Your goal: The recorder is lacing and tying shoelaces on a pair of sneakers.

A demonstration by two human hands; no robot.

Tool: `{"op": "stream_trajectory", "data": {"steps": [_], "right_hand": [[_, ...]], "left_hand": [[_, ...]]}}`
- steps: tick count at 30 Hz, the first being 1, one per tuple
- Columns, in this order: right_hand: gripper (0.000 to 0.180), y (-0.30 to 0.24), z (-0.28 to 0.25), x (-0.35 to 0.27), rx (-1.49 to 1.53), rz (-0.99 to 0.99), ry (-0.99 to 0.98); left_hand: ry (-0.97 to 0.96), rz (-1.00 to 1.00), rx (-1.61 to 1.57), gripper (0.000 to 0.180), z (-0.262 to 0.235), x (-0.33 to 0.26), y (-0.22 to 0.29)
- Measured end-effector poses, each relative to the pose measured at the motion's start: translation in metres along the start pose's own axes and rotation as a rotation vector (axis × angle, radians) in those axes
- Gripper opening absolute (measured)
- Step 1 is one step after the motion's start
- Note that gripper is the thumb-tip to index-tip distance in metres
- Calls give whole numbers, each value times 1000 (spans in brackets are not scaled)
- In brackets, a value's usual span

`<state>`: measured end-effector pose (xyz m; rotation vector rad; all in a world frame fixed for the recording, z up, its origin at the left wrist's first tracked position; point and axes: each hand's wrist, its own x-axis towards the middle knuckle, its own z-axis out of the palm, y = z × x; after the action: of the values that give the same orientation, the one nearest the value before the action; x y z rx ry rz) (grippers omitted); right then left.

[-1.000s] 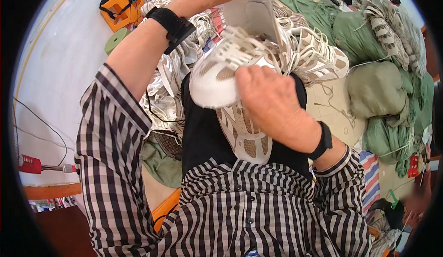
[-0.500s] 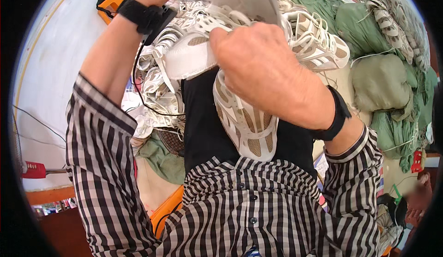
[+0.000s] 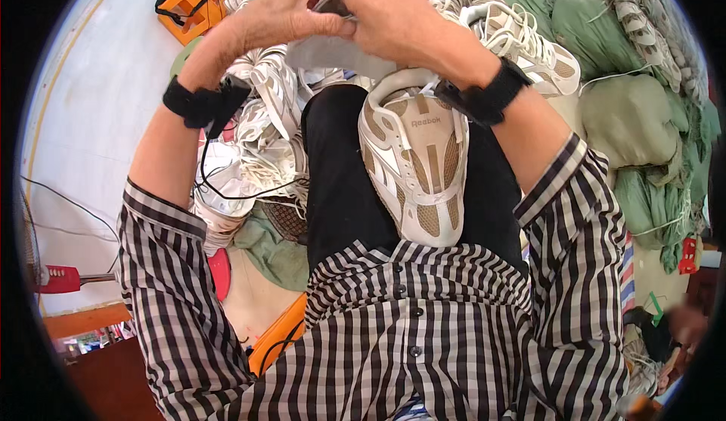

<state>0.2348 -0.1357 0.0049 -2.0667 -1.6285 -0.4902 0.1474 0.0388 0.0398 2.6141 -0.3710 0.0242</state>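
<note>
Both hands are raised in front of me on a pale grey-white, curved sheet-like piece (image 3: 333, 52). My left hand (image 3: 283, 17) is closed on its upper edge, thumb toward the right hand. My right hand (image 3: 397, 24) is closed on the same piece, its fingertips partly hidden. The piece's exact kind is unclear. Below the hands, a beige and white sneaker (image 3: 427, 160) without laces lies on my lap, toe toward me, its tongue showing. Neither hand holds it. Each wrist carries a black strap.
White and beige shoe parts (image 3: 265, 103) are heaped at the left. A laced sneaker (image 3: 529, 47) lies at the right, near green cloth bundles (image 3: 631, 122). An orange case (image 3: 189, 9) stands far left. A thin black cable (image 3: 242, 196) trails across the pile.
My right hand has left the sneaker on my lap and moved up beside the left hand. The pale piece has tilted and come between both hands. The lap sneaker is now uncovered.
</note>
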Motion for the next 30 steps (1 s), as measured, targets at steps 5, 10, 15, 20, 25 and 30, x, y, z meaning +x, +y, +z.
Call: {"op": "stream_trajectory", "data": {"steps": [5,10,15,20,25,30], "right_hand": [[20,-10,-8,-63,303,-110,15],[22,13,-23,-126,471,322,3],[24,27,-7,-155,636,320,8],[22,32,0,-162,616,254,31],[23,28,-6,-158,673,365,-57],[32,25,-14,-159,724,531,-165]], "left_hand": [[142,-32,185,44,36,-26,-44],[271,-49,155,37,80,-7,-91],[373,-177,266,42,111,-6,-85],[606,-263,-4,46,121,-77,-66],[484,-679,-400,22,182,-183,-98],[295,-1111,-665,22,268,-273,-143]]}}
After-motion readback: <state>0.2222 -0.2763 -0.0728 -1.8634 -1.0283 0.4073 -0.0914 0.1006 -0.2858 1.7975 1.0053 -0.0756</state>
